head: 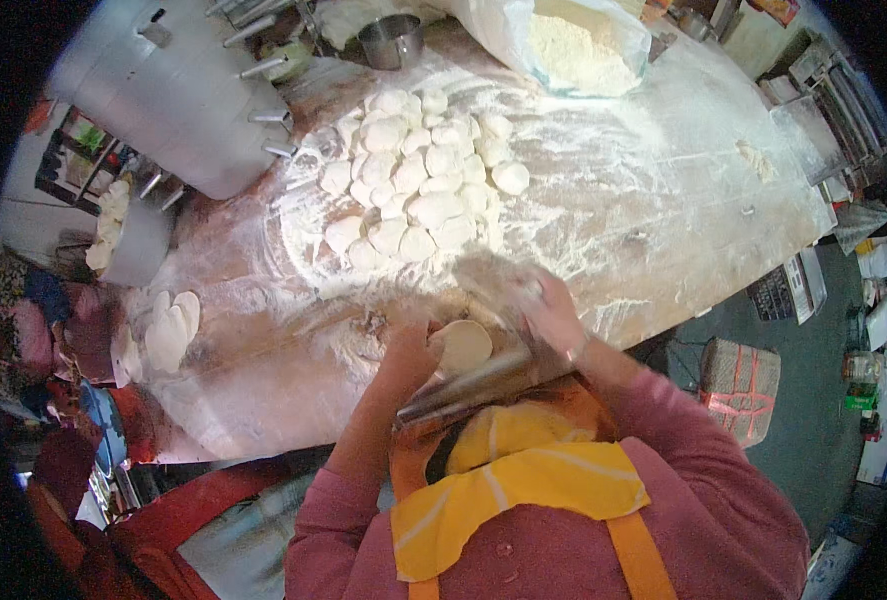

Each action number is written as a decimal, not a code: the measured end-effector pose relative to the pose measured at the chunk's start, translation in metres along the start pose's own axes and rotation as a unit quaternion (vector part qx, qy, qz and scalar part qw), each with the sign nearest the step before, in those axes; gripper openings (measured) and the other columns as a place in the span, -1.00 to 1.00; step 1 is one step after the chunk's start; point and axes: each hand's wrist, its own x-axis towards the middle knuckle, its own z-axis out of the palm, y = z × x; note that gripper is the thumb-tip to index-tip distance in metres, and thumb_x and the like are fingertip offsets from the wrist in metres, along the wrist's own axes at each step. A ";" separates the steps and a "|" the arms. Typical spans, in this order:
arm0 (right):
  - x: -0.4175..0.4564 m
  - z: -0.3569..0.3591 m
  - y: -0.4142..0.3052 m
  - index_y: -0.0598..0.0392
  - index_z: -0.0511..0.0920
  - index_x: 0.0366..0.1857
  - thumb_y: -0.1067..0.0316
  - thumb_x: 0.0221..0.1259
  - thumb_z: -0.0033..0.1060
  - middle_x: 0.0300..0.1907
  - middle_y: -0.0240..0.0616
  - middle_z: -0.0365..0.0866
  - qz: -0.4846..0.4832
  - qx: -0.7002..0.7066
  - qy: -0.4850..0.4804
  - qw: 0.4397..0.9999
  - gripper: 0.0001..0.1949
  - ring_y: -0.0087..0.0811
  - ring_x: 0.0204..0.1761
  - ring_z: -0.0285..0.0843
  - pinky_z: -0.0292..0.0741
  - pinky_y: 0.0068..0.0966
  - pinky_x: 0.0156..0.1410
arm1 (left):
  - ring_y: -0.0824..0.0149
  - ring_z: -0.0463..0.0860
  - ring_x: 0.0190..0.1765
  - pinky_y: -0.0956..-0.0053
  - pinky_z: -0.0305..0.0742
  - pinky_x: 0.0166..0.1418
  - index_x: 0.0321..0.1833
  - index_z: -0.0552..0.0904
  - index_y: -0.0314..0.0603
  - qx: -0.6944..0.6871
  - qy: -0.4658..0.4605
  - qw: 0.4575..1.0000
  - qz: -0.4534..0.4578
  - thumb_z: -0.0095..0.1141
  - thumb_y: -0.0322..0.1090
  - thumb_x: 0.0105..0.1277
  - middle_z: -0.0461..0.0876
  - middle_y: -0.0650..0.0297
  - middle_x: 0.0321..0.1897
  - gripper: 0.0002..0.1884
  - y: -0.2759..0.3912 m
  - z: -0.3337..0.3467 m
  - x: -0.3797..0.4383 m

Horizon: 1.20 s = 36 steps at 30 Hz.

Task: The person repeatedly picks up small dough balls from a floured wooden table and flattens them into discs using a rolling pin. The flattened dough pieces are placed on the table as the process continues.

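A round flat piece of dough lies near the front edge of the floured wooden table. My left hand is at the left side of this round, its fingers bent and blurred, so its hold cannot be told. My right hand is to the right of and above the round, blurred by motion; what it grips, if anything, is unclear. A dark cylindrical bar lies slantwise along the table edge just below the round. Beyond both hands, many floured dough pieces are heaped together.
An open bag of flour and a dark metal pot stand at the back. A large metal vessel is at the upper left. Flattened dough pieces overlap on the left. Another person is at the left edge. A wrapped stool stands right.
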 end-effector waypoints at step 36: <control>-0.009 -0.003 0.014 0.10 0.52 -0.24 0.12 0.18 0.19 -0.39 -0.31 0.51 -0.047 0.019 0.025 0.998 -0.73 -0.53 -0.36 0.51 0.48 -0.46 -0.25 | -0.19 0.54 -0.09 0.04 0.44 -0.01 -0.04 0.52 -0.34 0.096 0.034 0.994 -0.038 -0.07 -0.38 0.18 0.55 -0.15 -0.16 -0.70 -0.017 0.005 0.010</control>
